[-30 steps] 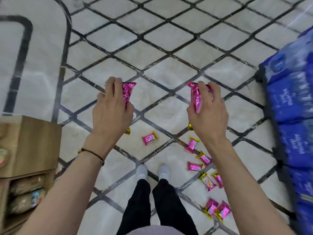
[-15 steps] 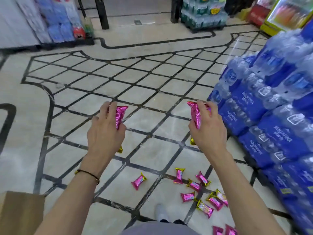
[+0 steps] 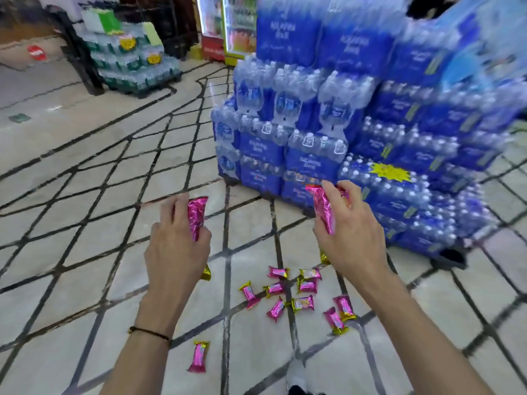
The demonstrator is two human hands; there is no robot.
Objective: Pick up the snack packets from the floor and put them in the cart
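Left hand (image 3: 176, 249) grip clamped on a pink snack packet (image 3: 196, 216); right hand (image 3: 349, 238) grip clamped on another pink packet (image 3: 323, 209). More snack packets (image 3: 288, 292) lie scattered on the tiled floor (image 3: 85, 223) below the hands, one apart (image 3: 198, 356) near the left forearm. Stacked blue water-bottle packs (image 3: 356, 124) stand ahead on the right; open floor on the left. No cart visible.

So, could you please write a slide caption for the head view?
Left hand and right hand each hold pink snack packets above others scattered on the tiled floor.
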